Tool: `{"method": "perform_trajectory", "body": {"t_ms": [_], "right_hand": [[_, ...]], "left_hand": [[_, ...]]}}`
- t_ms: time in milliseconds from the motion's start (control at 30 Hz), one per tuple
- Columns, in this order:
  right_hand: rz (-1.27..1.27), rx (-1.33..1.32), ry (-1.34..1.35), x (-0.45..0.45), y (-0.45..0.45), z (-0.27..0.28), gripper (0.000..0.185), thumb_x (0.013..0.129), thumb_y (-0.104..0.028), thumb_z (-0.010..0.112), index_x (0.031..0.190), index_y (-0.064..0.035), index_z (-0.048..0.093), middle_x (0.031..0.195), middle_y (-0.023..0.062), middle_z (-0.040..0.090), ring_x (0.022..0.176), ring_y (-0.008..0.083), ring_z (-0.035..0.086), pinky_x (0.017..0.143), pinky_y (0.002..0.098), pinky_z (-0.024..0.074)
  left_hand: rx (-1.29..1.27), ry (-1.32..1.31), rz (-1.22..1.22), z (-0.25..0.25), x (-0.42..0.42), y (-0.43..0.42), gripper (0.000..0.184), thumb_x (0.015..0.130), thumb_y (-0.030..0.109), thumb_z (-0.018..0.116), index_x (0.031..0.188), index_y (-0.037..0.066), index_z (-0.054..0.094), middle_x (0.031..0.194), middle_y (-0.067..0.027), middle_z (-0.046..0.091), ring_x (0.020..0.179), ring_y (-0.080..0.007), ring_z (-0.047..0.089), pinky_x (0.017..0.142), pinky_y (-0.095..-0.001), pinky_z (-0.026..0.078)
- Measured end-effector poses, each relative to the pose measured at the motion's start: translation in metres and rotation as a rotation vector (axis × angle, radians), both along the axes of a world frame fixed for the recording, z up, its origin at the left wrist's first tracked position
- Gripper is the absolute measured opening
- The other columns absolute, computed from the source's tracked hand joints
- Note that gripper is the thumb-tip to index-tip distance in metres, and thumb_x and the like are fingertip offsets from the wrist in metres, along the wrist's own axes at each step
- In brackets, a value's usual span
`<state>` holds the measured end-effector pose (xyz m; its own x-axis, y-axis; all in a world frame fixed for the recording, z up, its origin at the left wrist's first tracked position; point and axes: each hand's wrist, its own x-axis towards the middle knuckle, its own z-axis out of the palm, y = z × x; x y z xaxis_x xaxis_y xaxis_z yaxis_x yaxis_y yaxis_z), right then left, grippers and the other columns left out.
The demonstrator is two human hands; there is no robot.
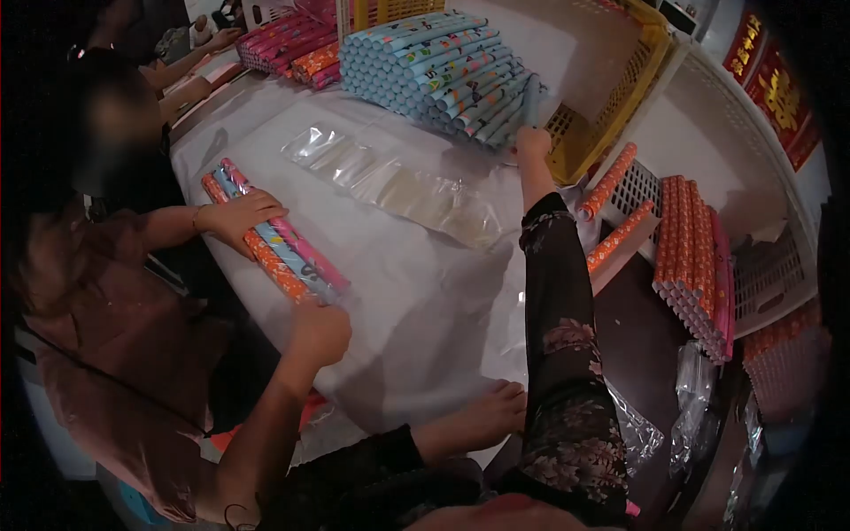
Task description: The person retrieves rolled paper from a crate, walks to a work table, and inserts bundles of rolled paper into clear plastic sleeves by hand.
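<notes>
My right hand [534, 144] is stretched far forward, its fingers closed round the lower end of a light blue patterned paper roll [531, 99]. That roll stands nearly upright beside a large stack of similar blue rolls [416, 66]. Close to my body, my left hand [478, 419] is at the near table edge with curled fingers. My right sleeve covers its fingertips, so whatever they hold is hidden. Between my hands and the stack, a strip of clear plastic bags [390, 186] lies flat on the white table [416, 301].
At left, a co-worker's hands hold a clear-wrapped bundle of orange, blue and pink rolls [276, 232]. Pink rolls [283, 40] are stacked at the back. A yellow crate [633, 102] stands behind my right hand. Orange rolls [686, 234] lean in a white crate [779, 288] at right.
</notes>
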<state>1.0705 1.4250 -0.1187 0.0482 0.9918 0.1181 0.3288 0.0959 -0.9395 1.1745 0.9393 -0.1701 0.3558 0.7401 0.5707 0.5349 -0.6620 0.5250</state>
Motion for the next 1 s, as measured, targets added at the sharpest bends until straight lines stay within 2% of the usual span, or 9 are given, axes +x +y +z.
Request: {"method": "perform_trajectory", "body": {"t_ms": [67,267,333,367,533,733,900,967,1000], "right_hand": [[-0.011,-0.362,0.689,0.029,-0.032,0.024,0.022,0.088,-0.006,0.054,0.108,0.0022,0.051,0.101,0.0203,0.057,0.075,0.0312,0.061,0.062,0.0387,0.0513],[0.017,-0.454,0.987,0.135,-0.080,0.042,0.026,0.091,-0.001,0.045,0.116,0.0017,0.040,0.099,0.0175,0.050,0.073,0.0254,0.055,0.058,0.0349,0.0497],[0.221,-0.716,1.165,0.186,-0.102,0.043,0.028,0.092,-0.003,0.041,0.118,0.0040,0.034,0.098,0.0179,0.048,0.078,0.0253,0.054,0.058,0.0336,0.0491],[0.417,-0.654,1.126,0.219,-0.099,0.021,0.025,0.090,-0.002,0.039,0.113,0.0069,0.034,0.096,0.0189,0.049,0.077,0.0253,0.054,0.058,0.0319,0.0487],[0.546,-0.662,1.074,0.365,-0.293,0.053,0.047,0.083,-0.002,0.047,0.126,0.0114,0.037,0.101,0.0204,0.052,0.076,0.0195,0.055,0.054,0.0242,0.0478],[0.395,-0.589,1.043,0.519,-0.535,0.054,0.058,0.079,-0.008,0.055,0.129,0.0153,0.036,0.109,0.0237,0.054,0.076,0.0175,0.060,0.054,0.0213,0.0478],[0.248,-0.681,1.021,0.615,-0.683,0.021,0.061,0.079,-0.009,0.059,0.129,0.0174,0.036,0.097,0.0239,0.058,0.066,0.0190,0.060,0.055,0.0241,0.0516],[0.067,-0.738,0.970,0.629,-0.718,0.015,0.063,0.080,-0.010,0.061,0.131,0.0175,0.037,0.090,0.0195,0.061,0.062,0.0182,0.060,0.050,0.0276,0.0488],[0.071,-0.750,0.977,0.639,-0.728,0.012,0.063,0.080,-0.010,0.061,0.131,0.0175,0.037,0.090,0.0195,0.061,0.062,0.0182,0.060,0.050,0.0276,0.0488]], "left_hand": [[0.014,0.002,-0.031,0.004,-0.002,0.000,0.013,0.073,0.014,0.058,0.085,0.009,0.060,0.102,-0.0069,0.055,0.099,-0.0268,0.050,0.088,-0.0382,0.041],[0.062,0.024,-0.043,-0.002,0.001,0.004,0.010,0.076,0.015,0.063,0.084,0.011,0.058,0.096,-0.0056,0.053,0.096,-0.0266,0.051,0.084,-0.0364,0.041],[0.115,0.034,-0.009,-0.012,0.002,0.007,0.010,0.077,0.016,0.063,0.083,0.011,0.059,0.095,-0.0048,0.054,0.096,-0.0260,0.051,0.084,-0.0362,0.041],[0.173,0.050,0.036,-0.011,0.003,0.008,0.010,0.077,0.018,0.064,0.083,0.012,0.059,0.094,-0.0039,0.054,0.096,-0.0255,0.051,0.084,-0.0361,0.041],[0.057,0.056,0.017,0.002,0.000,0.001,0.007,0.080,0.019,0.066,0.083,0.013,0.063,0.093,-0.0017,0.057,0.097,-0.0245,0.052,0.083,-0.0369,0.040],[-0.017,0.011,-0.003,-0.014,-0.001,0.012,0.003,0.082,0.019,0.063,0.083,0.017,0.064,0.091,-0.0018,0.061,0.097,-0.0251,0.054,0.082,-0.0409,0.042],[-0.318,-0.183,-0.139,-0.026,-0.001,0.019,0.010,0.087,0.020,0.060,0.083,0.013,0.066,0.083,-0.0050,0.063,0.088,-0.0261,0.058,0.083,-0.0387,0.044],[0.026,0.009,-0.015,-0.018,-0.005,0.018,0.014,0.090,0.018,0.060,0.094,0.007,0.066,0.092,-0.0037,0.064,0.089,-0.0168,0.059,0.081,-0.0315,0.051],[0.017,0.018,-0.008,-0.018,-0.005,0.017,0.014,0.090,0.018,0.060,0.094,0.007,0.066,0.092,-0.0037,0.064,0.089,-0.0168,0.059,0.081,-0.0315,0.051]]}}
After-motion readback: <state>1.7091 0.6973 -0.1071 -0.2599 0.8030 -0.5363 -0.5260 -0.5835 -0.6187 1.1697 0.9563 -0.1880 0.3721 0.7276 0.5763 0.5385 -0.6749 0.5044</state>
